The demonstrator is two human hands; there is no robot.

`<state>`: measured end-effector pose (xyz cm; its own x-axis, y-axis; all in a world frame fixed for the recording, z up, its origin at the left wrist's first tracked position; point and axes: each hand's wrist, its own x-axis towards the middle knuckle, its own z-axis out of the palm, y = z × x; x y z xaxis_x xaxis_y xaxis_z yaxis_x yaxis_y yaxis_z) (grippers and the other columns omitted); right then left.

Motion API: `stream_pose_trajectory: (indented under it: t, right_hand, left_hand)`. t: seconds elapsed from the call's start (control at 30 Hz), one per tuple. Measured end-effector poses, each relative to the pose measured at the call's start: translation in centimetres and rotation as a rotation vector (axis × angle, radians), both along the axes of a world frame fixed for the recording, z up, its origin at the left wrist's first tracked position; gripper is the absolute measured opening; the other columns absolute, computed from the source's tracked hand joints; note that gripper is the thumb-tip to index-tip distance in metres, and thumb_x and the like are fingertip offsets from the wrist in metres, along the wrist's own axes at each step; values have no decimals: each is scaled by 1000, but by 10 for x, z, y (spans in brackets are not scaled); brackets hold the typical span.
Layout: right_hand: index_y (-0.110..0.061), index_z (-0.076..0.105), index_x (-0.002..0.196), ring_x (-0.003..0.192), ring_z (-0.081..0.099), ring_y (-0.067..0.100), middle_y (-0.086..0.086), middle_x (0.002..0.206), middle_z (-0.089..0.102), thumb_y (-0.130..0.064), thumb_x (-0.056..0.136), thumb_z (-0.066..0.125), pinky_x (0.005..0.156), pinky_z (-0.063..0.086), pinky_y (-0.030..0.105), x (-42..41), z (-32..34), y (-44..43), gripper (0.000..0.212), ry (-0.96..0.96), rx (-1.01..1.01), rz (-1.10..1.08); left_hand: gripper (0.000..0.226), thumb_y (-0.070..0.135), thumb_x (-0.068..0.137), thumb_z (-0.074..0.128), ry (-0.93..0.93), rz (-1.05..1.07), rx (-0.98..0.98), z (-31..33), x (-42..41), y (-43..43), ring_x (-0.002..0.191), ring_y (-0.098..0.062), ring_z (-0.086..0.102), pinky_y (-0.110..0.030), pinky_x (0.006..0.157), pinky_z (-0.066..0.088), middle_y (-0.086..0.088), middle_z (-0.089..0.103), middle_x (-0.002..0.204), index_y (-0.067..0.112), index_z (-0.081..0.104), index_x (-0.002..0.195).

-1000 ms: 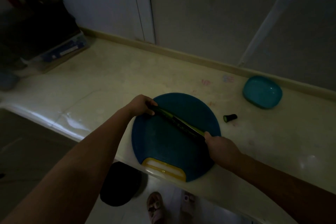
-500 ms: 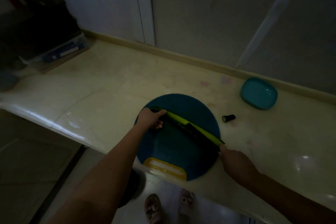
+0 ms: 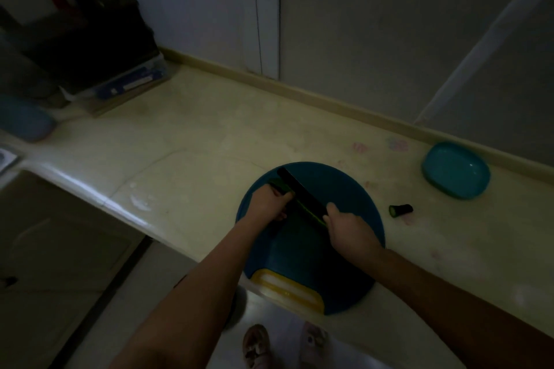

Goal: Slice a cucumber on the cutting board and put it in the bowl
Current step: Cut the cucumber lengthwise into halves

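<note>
Upper left of frame: dark clutter and a box [image 3: 129, 85] against the wall, too dim to identify. Pale counter [image 3: 209, 159] runs across the frame.

Centre: round blue cutting board [image 3: 299, 257], yellow grip at its lower edge. The cucumber [image 3: 308, 213] lies on the board's upper half. Long axis is diagonal, one end pointing to the upper left of the frame, the other to the lower right.

Left hand [image 3: 268, 202]: fingers curled over the cucumber's upper-left end, pinning it to the board.

Knife [image 3: 302, 189]: dark blade laid almost parallel to the cucumber and right against it, tip towards the upper left. How deep the edge sits cannot be told in this light.

Right hand [image 3: 349, 232]: closed fist round the knife handle, which is hidden inside it. This hand covers the cucumber's lower-right end.

Right of the board: a small cut-off end piece [image 3: 401, 209] on the counter. Further right, near the wall, the teal bowl [image 3: 427, 172], well apart from the board; nothing visible in it.

Judgement: cutting step in hand, early in the task. Blade alignment suggests a lengthwise split rather than rounds. Next move calls for a steady draw along the axis, the left fingers kept clear of the edge and the cucumber stopped from rolling. Crosswise slicing and transfer to the bowl not yet done.
</note>
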<state>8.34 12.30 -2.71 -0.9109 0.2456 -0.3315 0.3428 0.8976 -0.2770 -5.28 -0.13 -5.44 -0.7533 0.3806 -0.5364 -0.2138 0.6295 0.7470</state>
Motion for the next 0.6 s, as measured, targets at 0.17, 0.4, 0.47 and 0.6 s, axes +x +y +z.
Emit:
stream_pose_trajectory:
  t: [0.17,0.4,0.47,0.6]
  right_hand:
    - [-12,36,93,55,44,20,10,74,57,-23,101,27,51,33,30,-26,0,-3,16,6,-9,38]
    - [-9,40,102,58,48,23,11,78,60,-22,101,27,51,35,31,-45,-6,-3,19,-22,49,64]
    - [-11,39,99,58,50,22,10,77,59,-22,100,28,52,37,32,-48,-9,-2,16,-18,15,40]
    - [-15,32,89,53,45,17,7,75,55,-22,100,30,52,38,32,-54,-9,0,13,-21,-19,14]
  left_hand:
    - [25,23,90,60,-62,-59,14,7,-6,-2,51,-18,59,-35,61,55,-6,59,66,14,47,70]
    - [19,27,90,59,-47,-163,-5,8,-13,-1,53,-17,60,-29,54,54,-4,59,75,19,46,78]
    - [18,28,90,59,-52,-183,-10,9,-16,1,52,-16,60,-26,51,53,-3,59,76,18,47,81]
    - [19,26,89,60,-94,-215,-24,11,-25,4,51,-15,58,-21,43,50,-3,57,74,17,44,83]
